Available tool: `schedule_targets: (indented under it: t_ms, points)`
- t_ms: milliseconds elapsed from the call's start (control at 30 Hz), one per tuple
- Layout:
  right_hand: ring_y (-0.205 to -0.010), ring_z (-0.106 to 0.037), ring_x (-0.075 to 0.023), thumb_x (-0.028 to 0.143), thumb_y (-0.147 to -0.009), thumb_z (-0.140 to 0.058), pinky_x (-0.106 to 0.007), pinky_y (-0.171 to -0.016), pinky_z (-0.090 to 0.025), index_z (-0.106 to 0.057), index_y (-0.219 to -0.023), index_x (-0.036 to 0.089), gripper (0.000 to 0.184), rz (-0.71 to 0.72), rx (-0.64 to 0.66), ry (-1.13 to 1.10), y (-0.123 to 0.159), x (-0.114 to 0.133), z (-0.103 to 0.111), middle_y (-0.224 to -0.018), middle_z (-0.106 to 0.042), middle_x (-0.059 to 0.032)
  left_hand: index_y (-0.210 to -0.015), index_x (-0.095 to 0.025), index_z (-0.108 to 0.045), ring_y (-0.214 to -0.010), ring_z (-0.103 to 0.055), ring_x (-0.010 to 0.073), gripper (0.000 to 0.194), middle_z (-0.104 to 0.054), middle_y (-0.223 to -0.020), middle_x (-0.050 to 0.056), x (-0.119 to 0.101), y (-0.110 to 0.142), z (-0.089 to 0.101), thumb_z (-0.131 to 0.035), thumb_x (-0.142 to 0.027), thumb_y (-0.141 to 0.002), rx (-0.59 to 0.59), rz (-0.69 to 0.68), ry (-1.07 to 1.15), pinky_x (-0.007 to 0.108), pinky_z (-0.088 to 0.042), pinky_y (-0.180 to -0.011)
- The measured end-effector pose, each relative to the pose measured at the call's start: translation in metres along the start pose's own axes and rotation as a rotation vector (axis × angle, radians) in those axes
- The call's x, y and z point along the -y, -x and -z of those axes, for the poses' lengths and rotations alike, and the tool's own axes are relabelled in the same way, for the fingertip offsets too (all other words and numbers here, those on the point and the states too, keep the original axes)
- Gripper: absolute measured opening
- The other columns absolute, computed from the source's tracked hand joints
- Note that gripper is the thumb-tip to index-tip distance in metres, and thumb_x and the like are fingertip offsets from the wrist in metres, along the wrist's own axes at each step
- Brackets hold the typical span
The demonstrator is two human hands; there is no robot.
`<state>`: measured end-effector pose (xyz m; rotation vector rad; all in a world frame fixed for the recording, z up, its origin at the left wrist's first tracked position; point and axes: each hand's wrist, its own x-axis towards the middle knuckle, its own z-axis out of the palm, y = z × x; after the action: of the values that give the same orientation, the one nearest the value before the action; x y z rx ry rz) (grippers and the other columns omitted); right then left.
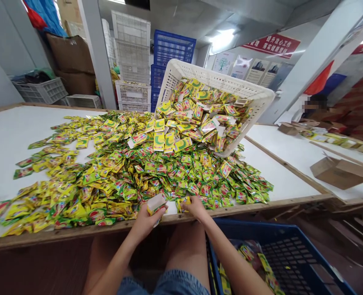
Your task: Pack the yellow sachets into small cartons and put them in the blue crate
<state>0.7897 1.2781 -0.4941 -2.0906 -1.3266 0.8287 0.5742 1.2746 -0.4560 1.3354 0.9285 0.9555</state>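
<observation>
While yellow and green packets [104, 180] lie heaped across the left and middle of our white table [3, 164], our left hand [152, 213] is closed around a small open box [156, 203] just above the front edge. Right of it, our right hand [194, 207] pinches a yellow packet [185, 204] near the same edge, in front of the white crate [258, 100], which tilts toward us with yellow boxes [199, 108] inside, and beside our knees sits a blue crate [255, 229].
</observation>
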Motion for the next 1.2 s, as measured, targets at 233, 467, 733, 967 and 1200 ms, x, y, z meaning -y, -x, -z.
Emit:
schedule_targets:
  t_ms: [233, 467, 733, 967, 1200]
  points:
    - [-0.064, -0.055, -0.014, 0.036, -0.066, -0.062, -0.023, -0.056, -0.043, -0.055, -0.076, 0.015, 0.025, 0.155, 0.09, -0.264, 0.014, 0.014, 0.012, -0.067, -0.06, -0.0003, -0.086, -0.012, -0.065, -0.075, -0.065, 0.0203, 0.034, -0.07, -0.079, 0.006, 0.009, -0.008, -0.003, -0.07, -0.038, -0.064, -0.024, 0.011, 0.118, 0.031, -0.05, -0.073]
    - [-0.061, -0.049, -0.0111, 0.047, -0.07, -0.061, -0.02, -0.051, -0.041, -0.052, -0.089, 0.018, 0.036, 0.349, 0.171, -0.597, 0.037, 0.055, 0.047, -0.071, -0.054, 0.0013, -0.074, -0.012, -0.063, -0.061, -0.061, 0.0168, 0.031, -0.065, -0.063, 0.003, -0.001, -0.016, -0.013, -0.071, -0.039, -0.063, 0.058, 0.06, 0.161, 0.028, -0.048, -0.061]
    - [-0.069, -0.051, -0.0119, 0.04, -0.073, -0.063, -0.023, -0.064, -0.043, -0.053, -0.086, 0.017, 0.028, 0.461, 0.255, -0.546, 0.047, 0.077, 0.068, -0.076, -0.055, 0.0009, -0.078, -0.013, -0.062, -0.061, -0.06, 0.0157, 0.033, -0.064, -0.064, 0.002, -0.012, -0.022, -0.019, -0.073, -0.037, -0.059, 0.029, 0.052, 0.291, 0.026, -0.047, -0.061]
    - [-0.072, -0.05, -0.0134, 0.029, -0.079, -0.055, -0.024, -0.065, -0.042, -0.049, -0.097, 0.02, 0.022, 0.602, 0.211, -0.347, 0.055, 0.098, 0.066, -0.078, -0.054, 0.0012, -0.076, -0.013, -0.059, -0.054, -0.052, 0.0112, 0.026, -0.058, -0.06, -0.001, -0.018, -0.023, -0.024, -0.071, -0.029, -0.06, 0.147, 0.046, 0.156, 0.023, -0.043, -0.054]
    - [-0.079, -0.048, -0.0157, 0.006, -0.075, -0.051, -0.026, -0.07, -0.038, -0.05, -0.076, 0.018, 0.012, 0.86, 0.032, 0.362, 0.05, 0.114, 0.058, -0.085, -0.048, -0.0032, -0.083, -0.013, -0.058, -0.064, -0.052, 0.0126, 0.025, -0.06, -0.073, 0.001, -0.017, -0.028, -0.031, -0.067, -0.019, -0.06, 0.23, -0.047, 0.048, 0.025, -0.041, -0.063]
